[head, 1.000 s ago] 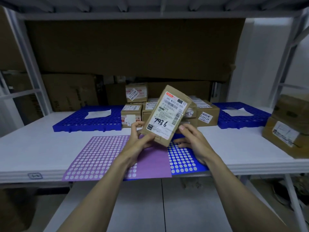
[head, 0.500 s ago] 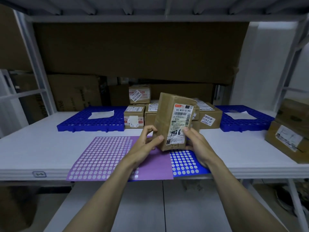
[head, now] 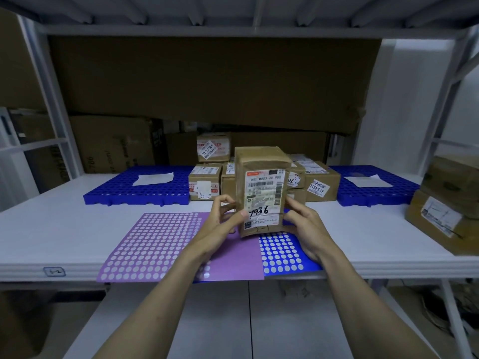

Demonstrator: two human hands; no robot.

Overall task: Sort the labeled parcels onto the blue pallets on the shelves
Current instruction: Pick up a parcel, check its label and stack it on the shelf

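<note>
Both hands, left (head: 220, 224) and right (head: 303, 229), clamped on upright parcel (head: 261, 190) above white shelf (head: 64, 229); blue pallets far left (head: 137, 187) and far right (head: 373, 190).

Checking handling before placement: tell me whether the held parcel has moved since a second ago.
Yes. The parcel in both hands has turned from tilted to upright, its label squarer to the camera, over the purple dotted sheet.
</note>
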